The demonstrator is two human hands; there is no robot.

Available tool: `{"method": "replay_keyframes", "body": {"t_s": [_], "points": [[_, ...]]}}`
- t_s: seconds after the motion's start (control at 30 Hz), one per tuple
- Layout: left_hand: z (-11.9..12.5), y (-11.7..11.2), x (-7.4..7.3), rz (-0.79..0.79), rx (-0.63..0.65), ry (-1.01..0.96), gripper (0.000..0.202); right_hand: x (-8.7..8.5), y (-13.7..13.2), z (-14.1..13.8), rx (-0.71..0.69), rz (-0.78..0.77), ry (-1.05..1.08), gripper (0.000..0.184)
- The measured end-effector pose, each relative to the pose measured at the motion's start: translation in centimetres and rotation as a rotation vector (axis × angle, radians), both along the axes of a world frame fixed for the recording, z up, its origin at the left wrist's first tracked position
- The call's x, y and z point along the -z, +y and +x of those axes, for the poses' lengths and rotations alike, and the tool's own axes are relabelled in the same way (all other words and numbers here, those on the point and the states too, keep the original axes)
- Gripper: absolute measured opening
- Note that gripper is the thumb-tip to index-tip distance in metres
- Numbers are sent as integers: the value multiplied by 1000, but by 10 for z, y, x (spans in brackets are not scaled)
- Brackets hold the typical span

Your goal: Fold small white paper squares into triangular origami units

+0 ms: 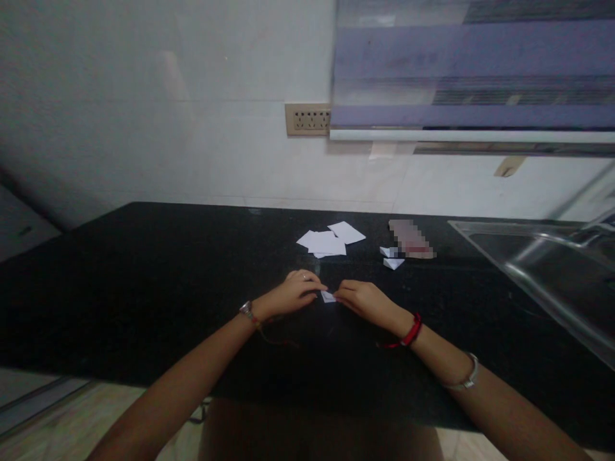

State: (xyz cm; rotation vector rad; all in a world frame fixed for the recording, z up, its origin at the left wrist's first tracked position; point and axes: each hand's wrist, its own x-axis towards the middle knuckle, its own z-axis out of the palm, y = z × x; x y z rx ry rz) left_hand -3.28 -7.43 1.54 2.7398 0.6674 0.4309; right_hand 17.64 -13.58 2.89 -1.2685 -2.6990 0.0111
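My left hand [295, 293] and my right hand [365, 301] meet over a black countertop [144, 282], both pinching a small white piece of paper [328, 297] held between their fingertips. The fingers of both hands are curled and pressed together on the paper. A watch is on my left wrist, a red band on my right wrist. Just beyond the hands lies a loose pile of white paper squares [330, 239]. Two small folded paper pieces [391, 257] sit to the right of that pile.
A blurred-out flat object [411, 238] lies near the folded pieces. A steel sink [542, 262] is set in the counter at the right. A wall socket [307, 119] and a window blind [471, 77] are on the white wall behind.
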Motion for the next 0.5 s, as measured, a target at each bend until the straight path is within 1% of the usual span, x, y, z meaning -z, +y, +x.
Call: {"method": "replay_keyframes", "body": {"t_s": [0.13, 0.3, 0.4, 0.5], "points": [[0, 3, -2, -30, 0, -32, 24, 3, 4, 2, 18, -1, 67, 24], [2, 2, -3, -69, -5, -76, 22, 5, 6, 3, 93, -56, 322, 19], [4, -3, -6, -113, -51, -136, 23, 5, 7, 2, 142, -95, 459, 16], [7, -8, -9, -174, -118, -196, 17, 4, 6, 0, 162, -150, 524, 15]]}}
